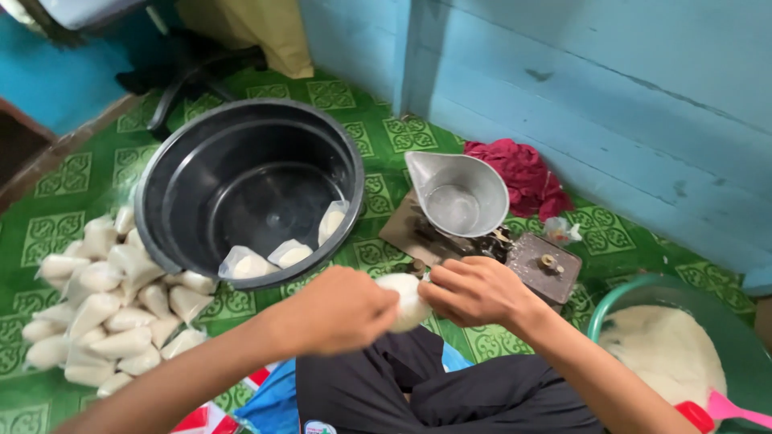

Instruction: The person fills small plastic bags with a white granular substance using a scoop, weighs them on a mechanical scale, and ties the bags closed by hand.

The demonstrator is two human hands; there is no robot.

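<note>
Both hands meet over my lap on one small clear bag of white powder. My left hand grips its left side and my right hand pinches its right end. Just beyond them stands a big black tub with three filled bags lying inside against its near wall. A balance scale with a metal scoop pan sits right of the tub.
A pile of several filled white bags lies on the green patterned floor at the left. A green basin of white powder with a pink-handled scoop sits at the lower right. A red cloth lies against the blue wall.
</note>
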